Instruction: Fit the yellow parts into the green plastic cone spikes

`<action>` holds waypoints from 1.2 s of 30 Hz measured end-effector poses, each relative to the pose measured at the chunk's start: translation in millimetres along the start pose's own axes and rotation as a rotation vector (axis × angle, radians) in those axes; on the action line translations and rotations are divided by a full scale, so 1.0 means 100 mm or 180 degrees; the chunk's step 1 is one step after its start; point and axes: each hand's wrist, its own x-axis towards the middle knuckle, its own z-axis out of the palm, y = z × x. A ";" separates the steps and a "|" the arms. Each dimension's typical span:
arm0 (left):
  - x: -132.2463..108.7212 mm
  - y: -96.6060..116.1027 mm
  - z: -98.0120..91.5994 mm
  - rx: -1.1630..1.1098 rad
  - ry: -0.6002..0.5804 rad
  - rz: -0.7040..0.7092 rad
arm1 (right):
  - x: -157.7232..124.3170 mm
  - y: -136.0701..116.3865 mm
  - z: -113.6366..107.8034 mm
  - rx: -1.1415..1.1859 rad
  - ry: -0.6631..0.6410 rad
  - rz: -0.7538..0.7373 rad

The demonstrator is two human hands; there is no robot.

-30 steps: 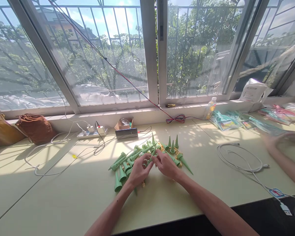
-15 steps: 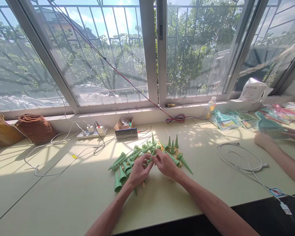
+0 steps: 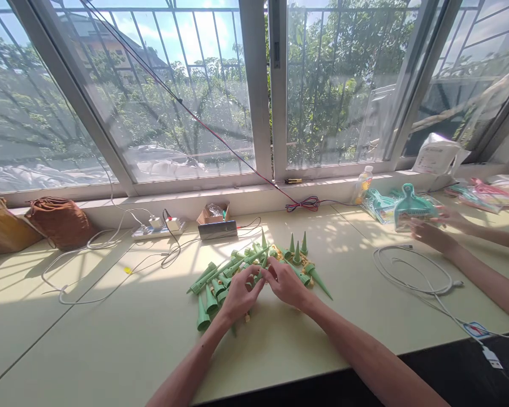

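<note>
- Across the far side stand sliding windows [image 3: 186,102] in grey metal frames, with bars and leafy trees behind the glass.
- Below them runs the pale table [image 3: 110,350] I work at, streaked with sunlight.
- Straight in front of me lies a heap of green plastic spikes [image 3: 237,264]; it spreads just beyond my fingers and out to both sides, with a few spikes standing point-up on the right.
- Over at the left, by the sill, slumps a brown cloth bag [image 3: 62,221].
- My left hand [image 3: 241,291] and right hand [image 3: 286,282] meet over the near edge of the heap, thumbs and fingers curled in, tips almost closed in a pinch.
- On the sill at right sits a white package [image 3: 436,154]; I can't read its faint grey print.
- Near it, a co-worker's hands [image 3: 432,233] are at a teal dustpan [image 3: 409,200] with a printed card, the words too small for me.
- Beside that stands a bottle [image 3: 363,186], its yellow-orange label illegible.
- Between my fingertips I have one green spike [image 3: 265,259], its tip poking up past them.
- At the table's front edge, a blue-bordered label [image 3: 476,329] carries red marks, too small to read.
</note>
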 end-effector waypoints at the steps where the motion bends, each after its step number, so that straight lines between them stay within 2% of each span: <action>1: 0.00 0.00 0.00 0.0025 -0.0015 0.0004 | 0.00 0.00 0.00 -0.0004 0.0000 0.0002; 36: 0.00 -0.05 0.00 0.0308 -0.0081 0.0042 | 0.00 0.02 0.01 0.0088 0.0017 -0.0052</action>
